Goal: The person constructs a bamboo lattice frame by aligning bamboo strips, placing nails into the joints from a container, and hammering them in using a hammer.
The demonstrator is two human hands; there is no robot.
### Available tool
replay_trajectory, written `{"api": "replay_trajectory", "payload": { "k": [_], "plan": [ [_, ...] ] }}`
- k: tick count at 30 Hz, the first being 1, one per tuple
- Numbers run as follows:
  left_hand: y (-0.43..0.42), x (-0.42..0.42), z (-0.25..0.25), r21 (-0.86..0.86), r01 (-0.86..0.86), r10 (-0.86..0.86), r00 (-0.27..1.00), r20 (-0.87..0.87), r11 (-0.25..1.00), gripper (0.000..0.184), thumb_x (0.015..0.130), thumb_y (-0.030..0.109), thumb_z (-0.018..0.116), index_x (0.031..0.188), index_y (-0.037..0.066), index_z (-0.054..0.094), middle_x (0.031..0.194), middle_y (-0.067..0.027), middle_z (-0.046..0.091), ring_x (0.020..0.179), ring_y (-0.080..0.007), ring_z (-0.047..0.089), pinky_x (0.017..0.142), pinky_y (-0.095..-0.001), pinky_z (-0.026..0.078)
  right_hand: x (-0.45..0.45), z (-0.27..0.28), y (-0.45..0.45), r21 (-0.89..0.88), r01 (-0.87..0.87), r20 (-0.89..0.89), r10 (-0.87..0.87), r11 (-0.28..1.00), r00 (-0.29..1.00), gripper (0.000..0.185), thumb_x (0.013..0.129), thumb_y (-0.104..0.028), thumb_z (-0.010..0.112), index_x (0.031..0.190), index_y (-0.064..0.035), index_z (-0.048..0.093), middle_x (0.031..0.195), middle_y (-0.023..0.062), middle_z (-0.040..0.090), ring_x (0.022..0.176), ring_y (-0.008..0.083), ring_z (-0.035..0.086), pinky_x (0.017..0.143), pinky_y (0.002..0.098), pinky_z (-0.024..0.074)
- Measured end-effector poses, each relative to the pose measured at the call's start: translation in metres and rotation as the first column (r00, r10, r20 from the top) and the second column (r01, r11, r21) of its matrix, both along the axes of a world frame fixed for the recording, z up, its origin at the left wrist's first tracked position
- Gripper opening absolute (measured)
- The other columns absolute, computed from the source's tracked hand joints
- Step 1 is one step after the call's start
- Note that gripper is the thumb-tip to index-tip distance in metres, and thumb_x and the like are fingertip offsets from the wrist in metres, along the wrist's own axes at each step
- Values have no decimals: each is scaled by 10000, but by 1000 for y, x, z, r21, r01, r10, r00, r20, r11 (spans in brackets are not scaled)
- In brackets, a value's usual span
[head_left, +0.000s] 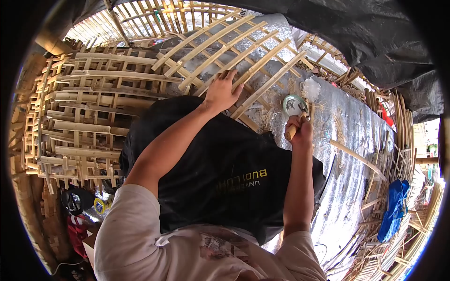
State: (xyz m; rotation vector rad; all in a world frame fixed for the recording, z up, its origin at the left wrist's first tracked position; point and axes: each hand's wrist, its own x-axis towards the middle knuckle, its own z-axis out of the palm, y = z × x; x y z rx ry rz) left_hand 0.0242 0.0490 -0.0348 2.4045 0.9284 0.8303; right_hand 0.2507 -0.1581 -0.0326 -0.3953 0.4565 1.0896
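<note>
Fingers (304, 123) clasp handle (290, 133); left fingers (229, 75), half-open, touch lattice (261, 65).

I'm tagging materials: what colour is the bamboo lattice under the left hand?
Bamboo lattice: pale tan, clearest in head view.

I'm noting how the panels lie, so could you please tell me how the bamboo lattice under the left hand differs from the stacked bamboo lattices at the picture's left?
The bamboo lattice has upper slats slanting up to the right, while the stacked bamboo lattices have upper slats running roughly level. The left hand rests on the bamboo lattice; neither hand touches the stacked bamboo lattices. Both show pale, crossed slats.
</note>
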Motion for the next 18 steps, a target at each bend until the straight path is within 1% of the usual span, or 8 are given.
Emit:
{"api": "replay_trajectory", "payload": {
  "k": [2, 3, 6, 7, 10, 13, 16, 18],
  "plan": [
    [1, 3, 0, 4, 4, -4, 1000, -17, 1000, 543, 927, 282, 639, 1351, -35, 517, 1231, -281, 620, 1137, -448, 600, 974, -514, 501, 2, 3, 2, -32, -10, 9, 11, 999, 1000, 245, 1096, -266, 382, 932, -91, 431, 736, -2, 384, 546, 77, 380, 450, 204, 385],
    [1, 2, -4, -33, 10, -12, 999, -53, 999, 544, 945, 288, 640, 1356, -36, 491, 1238, -293, 610, 1151, -477, 577, 984, -525, 482, 1, 3, 4, -5, -11, -27, 11, 1000, 1000, 245, 1095, -265, 387, 931, -88, 431, 747, -5, 380, 551, 77, 384, 455, 204, 383],
    [1, 4, -15, -36, 4, -6, 998, -55, 999, 567, 946, 292, 637, 1376, -38, 467, 1230, -294, 619, 1162, -476, 569, 979, -531, 489, -3, 9, 4, -59, -3, 28, 5, 998, 1000, 260, 1092, -283, 396, 936, -79, 432, 747, -8, 374, 555, 77, 385, 461, 203, 379],
    [2, 4, -18, -37, -8, 5, 997, -83, 999, 571, 950, 278, 626, 1392, -34, 446, 1217, -310, 627, 1137, -481, 591, 963, -531, 501, -5, 11, 3, -70, -5, 36, 8, 998, 999, 268, 1091, -290, 398, 935, -74, 431, 746, -8, 373, 556, 77, 386, 464, 203, 379],
    [-2, 4, -25, -156, -46, 21, 987, -159, 987, 564, 956, 274, 605, 1399, -31, 436, 1176, -318, 646, 1068, -480, 633, 947, -527, 510, -8, 11, 3, -86, -28, 50, 33, 996, 998, 290, 1088, -303, 404, 947, -52, 435, 744, -10, 375, 559, 73, 392, 468, 202, 376],
    [-3, 3, -24, -230, -24, -34, 969, -245, 973, 569, 959, 282, 588, 1405, -33, 426, 1104, -299, 681, 992, -470, 667, 931, -526, 517, -4, 3, -1, -75, -84, 25, 86, 994, 996, 303, 1087, -296, 404, 998, -9, 450, 748, -12, 387, 568, 64, 400, 468, 200, 371],
    [-2, 5, -25, -209, -42, -24, 953, -303, 977, 569, 965, 301, 576, 1402, -35, 434, 1012, -271, 708, 941, -445, 685, 936, -534, 505, -5, 1, -2, -44, -152, -22, 151, 987, 988, 321, 1085, -277, 402, 1073, 38, 460, 753, -15, 399, 578, 54, 408, 467, 196, 366],
    [-2, 6, -31, -131, -27, -16, 946, -324, 991, 520, 977, 301, 555, 1366, -32, 460, 975, -261, 714, 914, -434, 690, 937, -536, 497, -7, 4, -2, -10, -200, -42, 200, 980, 979, 339, 1083, -267, 403, 1125, 64, 459, 758, -18, 406, 584, 48, 411, 465, 194, 363]
  ]
}}
